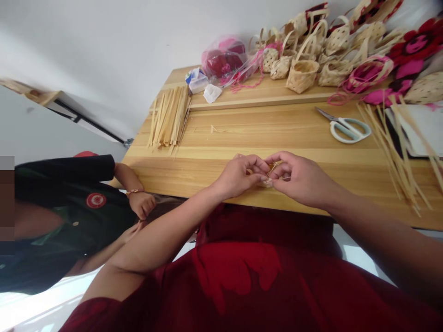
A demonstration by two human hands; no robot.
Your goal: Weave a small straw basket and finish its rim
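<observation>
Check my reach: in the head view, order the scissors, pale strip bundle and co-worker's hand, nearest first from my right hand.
From the Right hand:
1. Scissors: ahead, to the right.
2. Pale strip bundle: left on the table.
3. Co-worker's hand: farther left, at the table edge.

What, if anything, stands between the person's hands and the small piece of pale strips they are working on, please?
Nothing visible does: the left hand and the right hand are both already on the small piece of pale strips, pinching it between their fingers.
</observation>
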